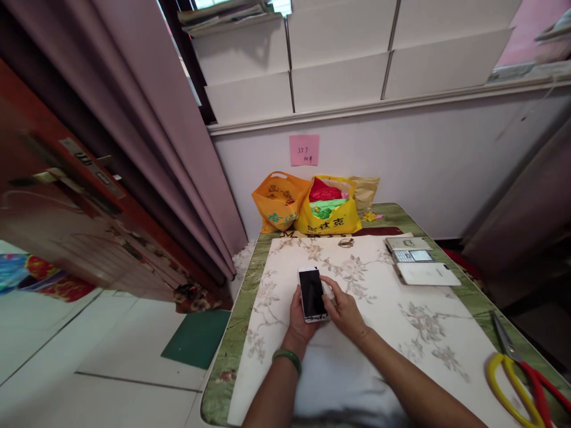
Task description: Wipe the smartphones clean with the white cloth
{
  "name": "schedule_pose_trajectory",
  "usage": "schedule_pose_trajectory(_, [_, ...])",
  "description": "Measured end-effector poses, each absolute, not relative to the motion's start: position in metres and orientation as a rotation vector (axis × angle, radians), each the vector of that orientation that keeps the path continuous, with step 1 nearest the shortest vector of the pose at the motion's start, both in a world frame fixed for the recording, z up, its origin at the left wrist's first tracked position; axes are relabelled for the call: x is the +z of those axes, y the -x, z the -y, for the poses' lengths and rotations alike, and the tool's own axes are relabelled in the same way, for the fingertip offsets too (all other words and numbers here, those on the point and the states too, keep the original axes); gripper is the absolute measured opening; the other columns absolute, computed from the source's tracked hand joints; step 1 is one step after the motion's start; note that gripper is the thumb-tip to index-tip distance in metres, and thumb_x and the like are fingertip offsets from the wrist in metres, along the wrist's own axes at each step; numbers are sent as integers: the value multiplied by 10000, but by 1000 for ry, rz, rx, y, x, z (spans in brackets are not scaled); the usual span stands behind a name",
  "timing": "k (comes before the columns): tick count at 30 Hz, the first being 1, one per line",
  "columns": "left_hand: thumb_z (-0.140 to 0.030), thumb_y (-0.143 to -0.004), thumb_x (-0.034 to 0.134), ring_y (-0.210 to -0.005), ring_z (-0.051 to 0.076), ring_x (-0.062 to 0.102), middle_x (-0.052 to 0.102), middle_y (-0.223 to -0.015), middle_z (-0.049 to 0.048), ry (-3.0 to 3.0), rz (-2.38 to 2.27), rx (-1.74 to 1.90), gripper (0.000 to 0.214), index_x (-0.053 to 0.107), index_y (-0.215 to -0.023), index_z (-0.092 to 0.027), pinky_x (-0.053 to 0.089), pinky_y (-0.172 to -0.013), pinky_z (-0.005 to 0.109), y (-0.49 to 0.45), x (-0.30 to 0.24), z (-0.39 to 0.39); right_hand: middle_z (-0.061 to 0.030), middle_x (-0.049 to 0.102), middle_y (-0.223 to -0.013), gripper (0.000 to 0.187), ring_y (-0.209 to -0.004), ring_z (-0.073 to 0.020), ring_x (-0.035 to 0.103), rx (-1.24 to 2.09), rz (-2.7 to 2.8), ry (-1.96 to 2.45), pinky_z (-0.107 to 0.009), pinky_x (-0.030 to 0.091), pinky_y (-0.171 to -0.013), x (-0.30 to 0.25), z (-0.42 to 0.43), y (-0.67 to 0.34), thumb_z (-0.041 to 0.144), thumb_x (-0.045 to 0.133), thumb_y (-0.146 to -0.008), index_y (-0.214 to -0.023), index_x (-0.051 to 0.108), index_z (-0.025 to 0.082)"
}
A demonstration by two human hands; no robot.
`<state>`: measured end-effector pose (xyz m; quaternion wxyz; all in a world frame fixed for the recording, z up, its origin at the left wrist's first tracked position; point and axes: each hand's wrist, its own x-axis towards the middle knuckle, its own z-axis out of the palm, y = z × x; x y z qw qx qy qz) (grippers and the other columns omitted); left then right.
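A white phone with a dark screen (311, 293) lies face up over the flowered sheet (379, 309) on the table. My left hand (298, 318) cups it from beneath and along its left edge, a green bangle on the wrist. My right hand (342, 309) closes on the phone's right edge, fingers curled against it.
Three more phones (419, 258) lie at the sheet's far right. Yellow and red scissors (520, 371) rest at the right front edge. Orange and yellow bags (307, 205) stand against the back wall under a pink note (304, 149). A curtain and a door hang on the left.
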<state>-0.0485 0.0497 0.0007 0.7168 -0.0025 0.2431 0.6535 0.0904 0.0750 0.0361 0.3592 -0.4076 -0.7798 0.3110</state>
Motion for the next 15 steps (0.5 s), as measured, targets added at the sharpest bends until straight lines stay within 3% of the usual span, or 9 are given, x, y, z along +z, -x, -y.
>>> schedule_pose_trajectory(5, [-466,-883,520,-892,252,684,726,-1022,147,-39,-471,1423,465,682,-1069,-73,491,-873,391,49,0,-50,22,623,-626,387,-517,-157,580,730,1993,1139,-236,443,-570,39,-80,-92,348,406,-904,-1242,526,205])
schedule_pose_trajectory(8, [-481,-885,509,-925,269,677,710,-1076,162,-39,-447,1385,495,654,-1137,-79,485,-876,423,50,-2,-50,11,658,-676,417,-551,-166,611,704,2016,1187,-243,447,-587,41,-88,-92,367,383,-925,-1300,493,222])
schedule_pose_trajectory(15, [-452,-871,547,-855,238,687,739,-945,110,-13,-539,1434,411,683,-1059,-113,493,-865,392,50,-4,-51,-1,681,-754,398,-573,-164,615,672,2113,1126,-251,447,-602,37,-86,-93,331,400,-917,-1292,487,233])
